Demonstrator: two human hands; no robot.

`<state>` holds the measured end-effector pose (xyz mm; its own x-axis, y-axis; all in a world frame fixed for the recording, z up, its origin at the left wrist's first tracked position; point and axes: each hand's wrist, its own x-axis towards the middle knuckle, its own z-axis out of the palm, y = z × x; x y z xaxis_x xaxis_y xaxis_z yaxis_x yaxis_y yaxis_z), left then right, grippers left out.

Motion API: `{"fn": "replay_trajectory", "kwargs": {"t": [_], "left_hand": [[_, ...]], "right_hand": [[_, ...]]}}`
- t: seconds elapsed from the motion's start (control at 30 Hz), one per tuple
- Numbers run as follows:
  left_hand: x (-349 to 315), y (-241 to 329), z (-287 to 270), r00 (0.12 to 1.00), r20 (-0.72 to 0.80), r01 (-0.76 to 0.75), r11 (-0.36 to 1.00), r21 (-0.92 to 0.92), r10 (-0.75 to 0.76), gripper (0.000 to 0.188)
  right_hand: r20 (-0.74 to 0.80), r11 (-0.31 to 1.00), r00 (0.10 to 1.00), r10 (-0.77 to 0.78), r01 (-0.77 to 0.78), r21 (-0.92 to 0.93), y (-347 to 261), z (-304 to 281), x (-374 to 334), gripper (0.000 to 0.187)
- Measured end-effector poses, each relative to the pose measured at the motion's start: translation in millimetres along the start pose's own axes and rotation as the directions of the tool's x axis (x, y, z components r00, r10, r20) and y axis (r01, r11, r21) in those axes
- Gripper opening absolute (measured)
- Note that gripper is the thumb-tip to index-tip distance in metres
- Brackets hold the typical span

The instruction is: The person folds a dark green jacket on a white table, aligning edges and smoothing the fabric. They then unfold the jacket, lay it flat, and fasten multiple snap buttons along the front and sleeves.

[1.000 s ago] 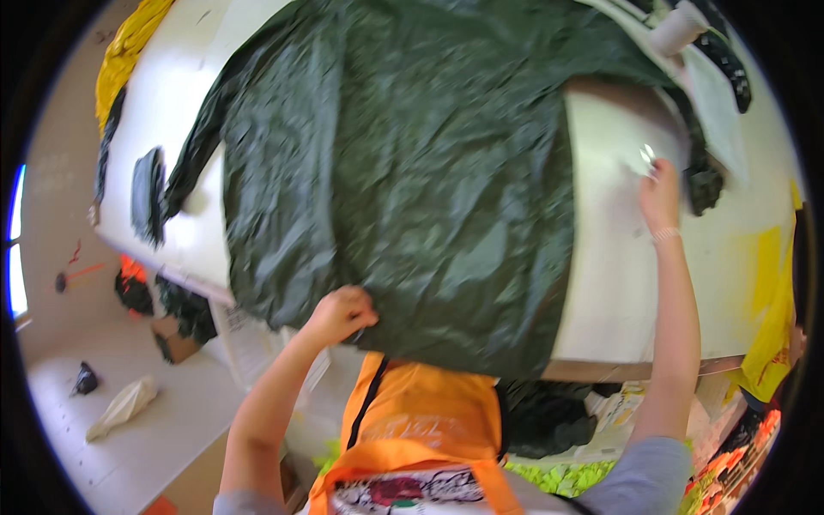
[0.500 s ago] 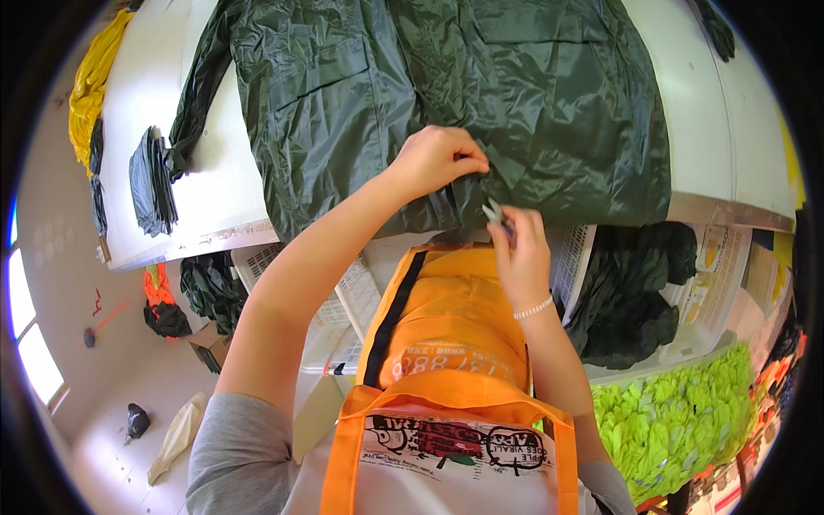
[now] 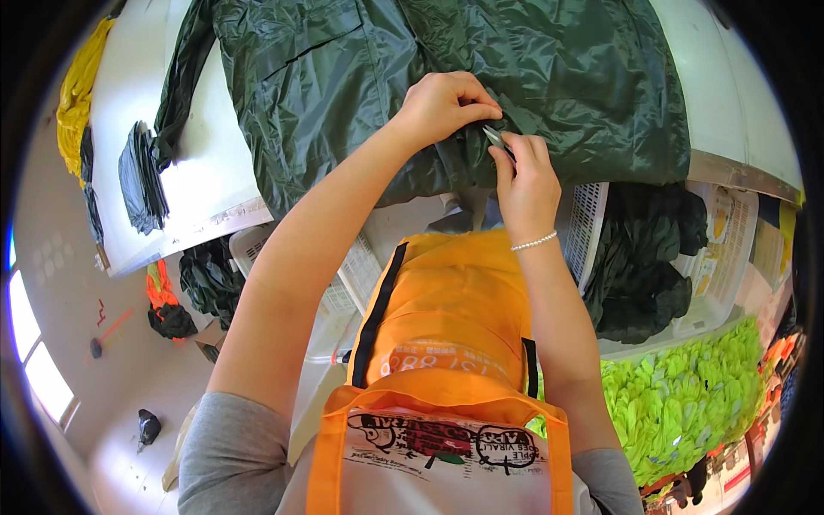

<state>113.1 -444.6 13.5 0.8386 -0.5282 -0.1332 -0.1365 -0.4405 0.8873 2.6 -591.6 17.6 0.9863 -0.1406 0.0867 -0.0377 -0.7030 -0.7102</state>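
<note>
A shiny dark green jacket [image 3: 326, 112] lies spread on a white table, its lower hem along the near edge. My left hand [image 3: 446, 107] pinches a bit of the jacket near the front opening; what lies between the fingertips is too small to make out fully. Just right of it, my right hand [image 3: 525, 176] is closed around small metal thread snips [image 3: 495, 137]. Their pointed blades face the left fingertips, close to the cloth. The handles are mostly hidden in my palm.
A stack of folded dark pieces [image 3: 142, 180] sits on the white table [image 3: 215, 184] at left, beside yellow cloth [image 3: 84, 94]. Below the table's edge, a white plastic basket [image 3: 695, 322] holds dark green garments [image 3: 639, 275]. A bright lime heap [image 3: 687, 403] stands lower right.
My right hand has moved up and brought the snips from below the hem to beside my left fingertips. My left hand has shifted slightly up and right, still pinching.
</note>
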Motion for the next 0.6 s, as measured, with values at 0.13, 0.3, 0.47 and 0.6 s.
{"fn": "replay_trajectory", "kwargs": {"t": [0.13, 0.3, 0.47, 0.6], "left_hand": [[-1, -2, 0, 0.999, -0.018, -0.027, 0.999, 0.036, 0.028, 0.014], [0, -4, 1, 0.998, -0.034, 0.049, 0.999, -0.015, -0.049, 0.014], [0, -5, 2, 0.998, -0.051, 0.035, 0.999, -0.028, -0.036, 0.015], [-3, -7, 1, 0.996, -0.065, -0.053, 0.998, 0.033, 0.055, 0.014]], "right_hand": [[0.034, 1.0, 0.999, -0.01, 0.01, -0.022, 2, -3, 3, 0.016], [0.016, 0.99, 0.998, 0.055, -0.057, 0.125, 6, -2, 9, 0.018], [0.104, 0.971, 0.988, 0.118, -0.137, 0.197, 2, -5, 18, 0.018], [0.164, 0.955, 0.973, 0.162, -0.196, 0.221, 0, -7, 21, 0.018]]}}
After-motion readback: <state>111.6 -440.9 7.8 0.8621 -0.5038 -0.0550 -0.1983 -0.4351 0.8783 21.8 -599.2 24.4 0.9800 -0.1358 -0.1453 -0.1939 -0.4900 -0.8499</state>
